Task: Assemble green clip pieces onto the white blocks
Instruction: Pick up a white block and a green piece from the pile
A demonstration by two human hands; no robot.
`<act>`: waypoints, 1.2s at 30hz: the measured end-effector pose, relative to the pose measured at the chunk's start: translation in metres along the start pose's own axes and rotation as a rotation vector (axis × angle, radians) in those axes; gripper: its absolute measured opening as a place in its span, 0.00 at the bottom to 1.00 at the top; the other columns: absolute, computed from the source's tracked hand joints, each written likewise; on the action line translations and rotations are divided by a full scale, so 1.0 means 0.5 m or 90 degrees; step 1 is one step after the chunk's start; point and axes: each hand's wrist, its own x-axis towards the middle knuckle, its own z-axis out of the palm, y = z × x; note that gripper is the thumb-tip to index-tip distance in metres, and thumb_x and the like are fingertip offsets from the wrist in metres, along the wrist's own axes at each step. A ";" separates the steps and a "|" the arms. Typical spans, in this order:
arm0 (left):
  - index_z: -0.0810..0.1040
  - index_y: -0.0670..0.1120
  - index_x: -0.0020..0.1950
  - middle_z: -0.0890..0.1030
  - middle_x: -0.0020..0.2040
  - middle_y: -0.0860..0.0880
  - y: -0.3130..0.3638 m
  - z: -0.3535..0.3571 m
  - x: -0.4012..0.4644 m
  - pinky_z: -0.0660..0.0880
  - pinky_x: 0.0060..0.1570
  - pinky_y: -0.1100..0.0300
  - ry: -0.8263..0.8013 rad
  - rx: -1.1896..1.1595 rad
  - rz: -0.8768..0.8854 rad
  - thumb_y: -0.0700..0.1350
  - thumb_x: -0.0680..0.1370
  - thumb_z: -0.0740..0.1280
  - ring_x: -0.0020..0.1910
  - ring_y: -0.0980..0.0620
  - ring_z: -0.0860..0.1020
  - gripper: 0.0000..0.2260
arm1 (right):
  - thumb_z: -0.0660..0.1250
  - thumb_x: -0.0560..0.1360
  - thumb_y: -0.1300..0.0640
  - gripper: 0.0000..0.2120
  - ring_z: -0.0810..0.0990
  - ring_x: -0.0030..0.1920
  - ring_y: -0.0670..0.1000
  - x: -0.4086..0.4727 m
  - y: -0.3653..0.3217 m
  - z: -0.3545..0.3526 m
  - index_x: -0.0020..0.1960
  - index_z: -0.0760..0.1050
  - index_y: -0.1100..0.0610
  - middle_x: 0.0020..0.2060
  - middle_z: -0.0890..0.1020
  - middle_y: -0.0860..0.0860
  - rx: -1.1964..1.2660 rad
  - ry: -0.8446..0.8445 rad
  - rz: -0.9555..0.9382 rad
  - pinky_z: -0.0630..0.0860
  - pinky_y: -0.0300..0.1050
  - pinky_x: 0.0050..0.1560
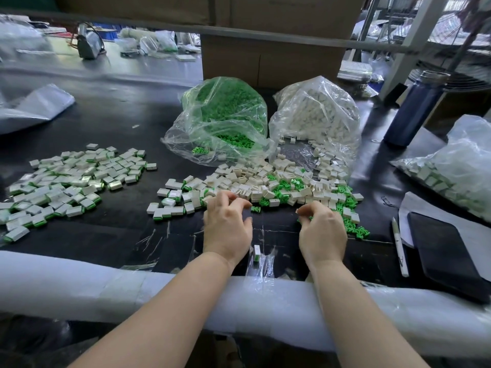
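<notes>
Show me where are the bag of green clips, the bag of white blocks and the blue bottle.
bag of green clips (225, 112): head view, on its bulging front.
bag of white blocks (316, 112): head view, on its front.
blue bottle (414, 112): head view, mid-body.

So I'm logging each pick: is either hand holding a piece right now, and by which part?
Cannot be told. The left hand reaches with curled fingers into the white blocks; the right hand is curled over the green clips. No grip shows.

Glossy crinkled plastic bags (220, 123), matt black tabletop (119, 123), smooth plastic blocks (255, 181)
</notes>
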 end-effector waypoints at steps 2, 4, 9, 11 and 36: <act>0.77 0.47 0.58 0.70 0.56 0.51 0.000 0.000 -0.002 0.57 0.61 0.66 -0.022 -0.032 0.050 0.42 0.76 0.67 0.60 0.51 0.65 0.11 | 0.64 0.77 0.59 0.03 0.72 0.44 0.51 -0.004 -0.005 0.002 0.48 0.77 0.55 0.43 0.81 0.52 0.033 -0.016 -0.026 0.63 0.43 0.41; 0.78 0.46 0.58 0.71 0.53 0.52 0.002 0.000 -0.002 0.57 0.58 0.70 -0.042 -0.060 0.088 0.42 0.75 0.67 0.59 0.52 0.67 0.12 | 0.66 0.76 0.57 0.01 0.76 0.44 0.53 -0.009 -0.013 0.003 0.48 0.76 0.54 0.41 0.81 0.52 0.079 -0.063 -0.068 0.69 0.44 0.42; 0.79 0.46 0.58 0.80 0.54 0.49 0.012 -0.004 -0.002 0.70 0.58 0.59 -0.097 -0.133 0.120 0.43 0.75 0.69 0.54 0.50 0.75 0.12 | 0.69 0.74 0.61 0.04 0.78 0.45 0.52 -0.026 -0.036 0.001 0.47 0.75 0.57 0.41 0.81 0.51 0.138 -0.150 -0.199 0.75 0.47 0.48; 0.81 0.45 0.55 0.81 0.51 0.48 0.013 -0.007 -0.003 0.72 0.55 0.58 -0.101 -0.169 0.111 0.42 0.75 0.69 0.51 0.50 0.78 0.09 | 0.69 0.74 0.63 0.05 0.80 0.46 0.52 -0.029 -0.038 0.001 0.48 0.75 0.57 0.42 0.82 0.52 0.160 -0.183 -0.207 0.76 0.48 0.50; 0.75 0.51 0.44 0.75 0.35 0.61 -0.001 0.004 0.006 0.72 0.43 0.68 -0.043 -0.231 -0.011 0.44 0.75 0.68 0.39 0.56 0.76 0.04 | 0.62 0.77 0.47 0.09 0.69 0.58 0.51 -0.011 -0.025 0.027 0.53 0.75 0.50 0.54 0.73 0.48 -0.084 -0.150 -0.216 0.65 0.47 0.56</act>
